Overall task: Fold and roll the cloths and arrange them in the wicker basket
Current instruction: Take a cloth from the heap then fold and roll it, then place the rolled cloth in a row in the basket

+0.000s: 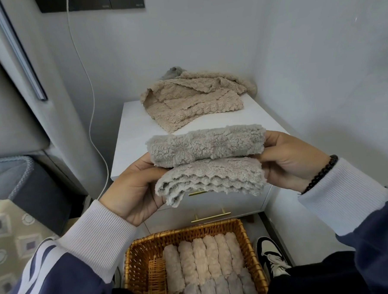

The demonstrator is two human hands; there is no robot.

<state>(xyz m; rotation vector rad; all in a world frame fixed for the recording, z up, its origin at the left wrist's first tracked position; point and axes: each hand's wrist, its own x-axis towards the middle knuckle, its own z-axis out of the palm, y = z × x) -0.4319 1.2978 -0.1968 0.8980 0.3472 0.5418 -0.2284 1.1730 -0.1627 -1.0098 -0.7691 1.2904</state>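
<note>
Rolling appears to be the step in hand: the grey cloth (207,162) is held up in the air above the wicker basket (245,236), folded into a long band with its far half already turned into a fat roll and its scalloped near edges hanging loose. The left hand (134,188) curls around the cloth's left end, thumb on top, and the right hand (288,162) pinches the right end between thumb and fingers; gripping both ends likely keeps the roll even across its width and stops the layers from slipping.

Below the cloth, the basket stands on the floor at the person's feet, probably so each finished roll can drop straight in. Inside it, a row of beige rolls (208,258) lies side by side against the far wall, with grey rolls (220,289) in a second row nearer the person. The left part of the basket shows bare wicker, so space remains.

Beyond the basket stands a white cabinet (232,118), and on its top lies a loose heap of beige cloths (192,99), seemingly the unfolded stock still waiting.
</note>
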